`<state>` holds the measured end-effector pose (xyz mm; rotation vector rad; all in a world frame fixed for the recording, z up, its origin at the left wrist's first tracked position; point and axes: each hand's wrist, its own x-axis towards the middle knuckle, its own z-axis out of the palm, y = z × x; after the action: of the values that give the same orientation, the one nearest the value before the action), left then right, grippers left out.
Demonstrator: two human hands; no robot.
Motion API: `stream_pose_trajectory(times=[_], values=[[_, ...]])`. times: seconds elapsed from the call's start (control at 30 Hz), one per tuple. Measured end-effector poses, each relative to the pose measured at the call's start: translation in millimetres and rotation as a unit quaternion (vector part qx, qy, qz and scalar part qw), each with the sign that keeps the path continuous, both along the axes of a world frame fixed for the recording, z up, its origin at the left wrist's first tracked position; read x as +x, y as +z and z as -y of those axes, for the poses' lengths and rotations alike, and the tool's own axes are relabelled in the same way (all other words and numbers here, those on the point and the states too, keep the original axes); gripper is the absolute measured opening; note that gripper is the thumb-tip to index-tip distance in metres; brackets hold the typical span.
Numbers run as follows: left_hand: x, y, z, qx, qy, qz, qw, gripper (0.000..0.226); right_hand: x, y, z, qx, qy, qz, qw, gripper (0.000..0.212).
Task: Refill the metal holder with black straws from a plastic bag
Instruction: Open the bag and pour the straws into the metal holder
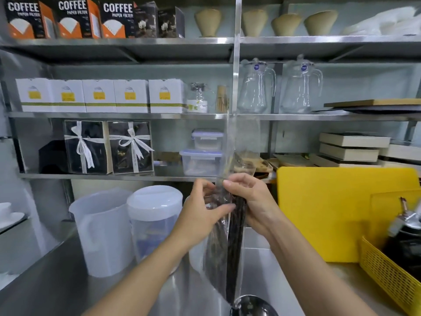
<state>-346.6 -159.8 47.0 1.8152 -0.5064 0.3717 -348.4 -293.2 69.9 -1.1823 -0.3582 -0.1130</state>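
Steel shelving (118, 115) with filter boxes, glass jugs and lidded tubs fills the background; a yellow cutting board (323, 213) leans at right and two translucent plastic pitchers (102, 233) stand at left on the steel counter (50, 281). Centre: a long clear plastic bag (230, 156) is held upright, its long axis near vertical, the empty upper part rising past the shelves and the lower part packed with black straws (234, 247). The bag's bottom end hangs directly over the rim of a dark round metal holder (252, 306), only partly in view at the lower edge; whether they touch cannot be told. The left hand (205, 208) is closed on the bag from the left, thumb lying across the straw bundle. The right hand (250, 201) pinches the film from the right, at about the same height, just above the straw tops. Both hands sit equally near the bundle; the holder lies well below them, so freeing straws likely calls for a draw along the vertical axis.
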Motion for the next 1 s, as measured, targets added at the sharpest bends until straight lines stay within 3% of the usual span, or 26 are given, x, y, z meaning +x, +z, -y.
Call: stream_pose_trajectory(times=[0.13, 0.23, 0.3, 0.43, 0.57, 0.63, 0.7, 0.83, 1.0], values=[[-2, 0, -4, -0.038, -0.006, -0.007, 0.999, 0.011, -4, -6, 14, -0.005, 0.000, -0.016, 1.000, 0.017], [-3, 3, -8, -0.072, 0.013, -0.027, 0.997, 0.024, -6, -12, 28, -0.016, -0.039, -0.023, 0.999, 0.012], [-5, 10, -12, -0.086, 0.039, -0.035, 0.995, 0.028, -6, -16, 37, -0.021, -0.074, -0.032, 0.997, 0.019], [-4, 22, -17, -0.066, 0.098, -0.079, 0.990, 0.017, -5, -25, 53, -0.035, -0.115, -0.065, 0.991, 0.023], [-17, 29, -11, 0.062, 0.019, -0.147, 0.987, 0.048, -1, -34, 59, -0.086, -0.139, -0.093, 0.982, 0.014], [-21, 28, -6, 0.145, -0.004, -0.163, 0.976, 0.030, 0, -37, 58, -0.116, -0.147, -0.104, 0.977, 0.011], [-19, 26, -1, 0.153, 0.006, -0.206, 0.966, 0.023, 0, -38, 56, -0.178, -0.187, -0.115, 0.959, 0.022], [-8, 30, 3, -0.021, 0.041, -0.281, 0.958, 0.014, -9, -36, 52, -0.273, -0.286, -0.083, 0.915, 0.054], [3, 40, -2, -0.180, 0.063, -0.304, 0.933, 0.010, -47, -6, 46, -0.290, -0.095, -0.025, 0.952, 0.056]])
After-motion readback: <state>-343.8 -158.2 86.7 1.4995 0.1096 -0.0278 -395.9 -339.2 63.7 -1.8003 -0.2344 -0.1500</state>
